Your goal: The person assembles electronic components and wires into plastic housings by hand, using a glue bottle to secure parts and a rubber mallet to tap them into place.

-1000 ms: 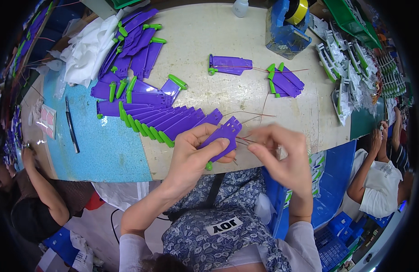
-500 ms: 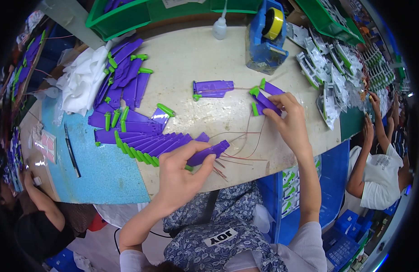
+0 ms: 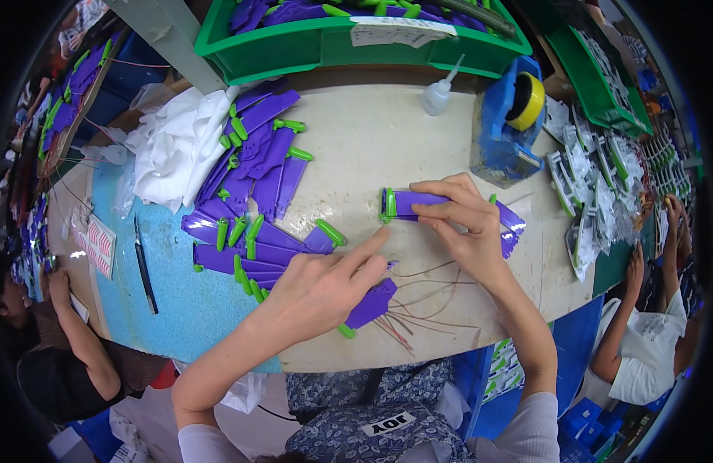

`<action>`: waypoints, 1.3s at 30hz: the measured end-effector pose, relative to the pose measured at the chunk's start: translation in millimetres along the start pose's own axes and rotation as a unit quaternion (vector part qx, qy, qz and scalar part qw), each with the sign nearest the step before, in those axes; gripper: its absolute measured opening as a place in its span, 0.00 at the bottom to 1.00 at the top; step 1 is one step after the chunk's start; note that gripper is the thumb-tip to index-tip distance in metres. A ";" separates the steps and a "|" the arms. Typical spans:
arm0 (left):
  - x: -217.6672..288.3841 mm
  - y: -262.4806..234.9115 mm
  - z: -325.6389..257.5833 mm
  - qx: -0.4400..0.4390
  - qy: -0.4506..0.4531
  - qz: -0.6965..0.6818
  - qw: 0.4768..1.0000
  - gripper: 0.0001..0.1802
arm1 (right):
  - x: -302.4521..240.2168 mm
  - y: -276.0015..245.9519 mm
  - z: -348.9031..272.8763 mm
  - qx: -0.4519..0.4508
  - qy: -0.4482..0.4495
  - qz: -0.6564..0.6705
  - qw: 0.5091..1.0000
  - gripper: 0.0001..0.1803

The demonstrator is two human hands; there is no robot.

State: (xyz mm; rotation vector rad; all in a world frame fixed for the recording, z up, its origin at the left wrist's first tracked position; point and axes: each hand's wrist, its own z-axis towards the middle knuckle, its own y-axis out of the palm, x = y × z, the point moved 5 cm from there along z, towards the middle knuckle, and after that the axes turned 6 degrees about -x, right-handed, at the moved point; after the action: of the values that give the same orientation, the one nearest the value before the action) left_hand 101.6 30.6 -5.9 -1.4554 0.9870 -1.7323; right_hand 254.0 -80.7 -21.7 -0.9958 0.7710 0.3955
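My right hand pinches a flat purple plastic piece between thumb and fingers; a bright green end part crosses its left end. My left hand reaches toward that green end with its index finger stretched out, apparently holding nothing. Below the left hand lies another purple piece with a green tip, beside thin reddish-brown wires. An overlapping row of purple pieces with green ends is partly hidden by the left hand. More purple pieces lie just right of the right hand.
A heap of purple pieces lies by white cloth. Behind are a green bin, a small dropper bottle and a blue tape dispenser. A black-handled tool lies on a blue mat. Other people sit on both sides.
My left hand has let go of a purple piece, which now lies on the table, and has moved toward the right hand. The right hand now grips the piece further left. The view has shifted.
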 end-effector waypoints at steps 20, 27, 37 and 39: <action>12.6 -14.5 0.7 0.119 -0.120 -0.321 0.932 0.09 | -51.9 16.9 -25.5 -0.004 0.214 0.343 0.914 0.20; 44.3 4.6 -17.8 0.205 -0.078 -0.261 0.940 0.09 | -72.5 18.7 -67.8 0.085 0.171 0.263 0.946 0.21; 55.2 25.1 -42.1 0.087 -0.105 -0.334 0.933 0.11 | -83.5 -12.5 -94.1 -0.024 0.254 0.009 0.967 0.13; 64.7 25.5 -38.2 0.100 -0.076 -0.269 0.955 0.11 | -104.3 -8.7 -86.2 -0.054 0.202 -0.063 0.976 0.13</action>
State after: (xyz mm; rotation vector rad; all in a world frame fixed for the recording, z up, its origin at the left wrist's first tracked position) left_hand 53.8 -32.5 0.0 -1.7970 0.3294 -1.9824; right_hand 154.7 -155.1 33.0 -1.2398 1.0543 0.1237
